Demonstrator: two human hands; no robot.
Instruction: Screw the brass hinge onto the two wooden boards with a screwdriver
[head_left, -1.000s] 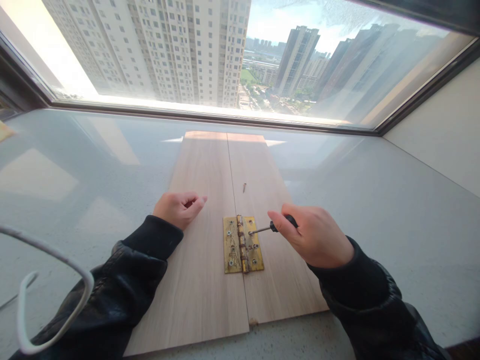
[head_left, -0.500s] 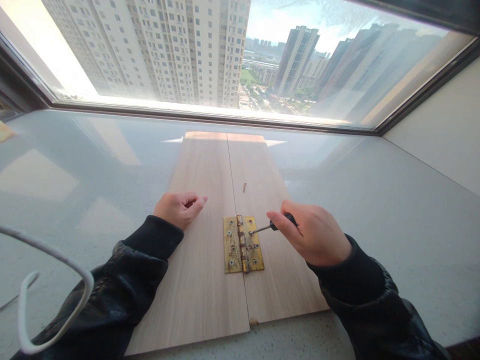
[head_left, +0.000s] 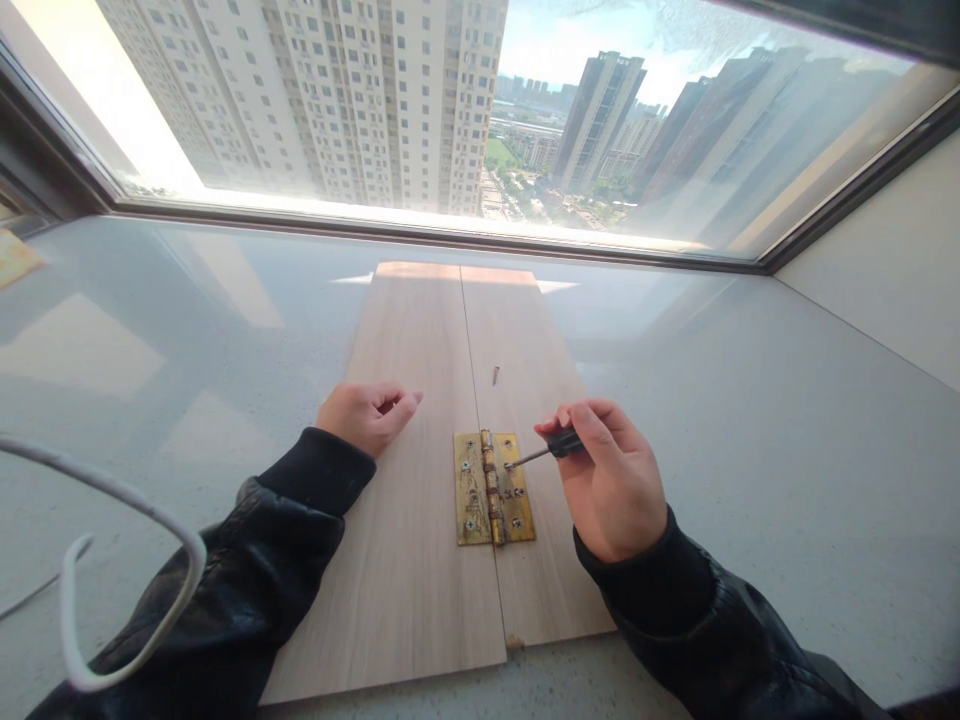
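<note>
My right hand (head_left: 611, 475) grips the black handle of a screwdriver (head_left: 564, 442). The tip of its shaft meets a screw in the right leaf of a worn brass hinge (head_left: 474, 500). Several screws sit in both leaves, and the hinge lies across the seam between two pale wooden boards (head_left: 397, 590). A loose screw (head_left: 495, 375) rests on the right board, beyond the hinge. Over the left board, my left hand (head_left: 367, 415) is curled closed with thumb against fingers; whether anything is inside cannot be seen.
The boards lie on a pale speckled window sill (head_left: 712, 400). A white cable (head_left: 187, 560) loops in front of my left sleeve. Behind the boards runs a dark window frame (head_left: 450, 232), and a white wall (head_left: 892, 240) stands at the right.
My right hand has rolled round the screwdriver handle, its wrist now lower and further left. The tip is still at the same screw. My left hand stays curled in place.
</note>
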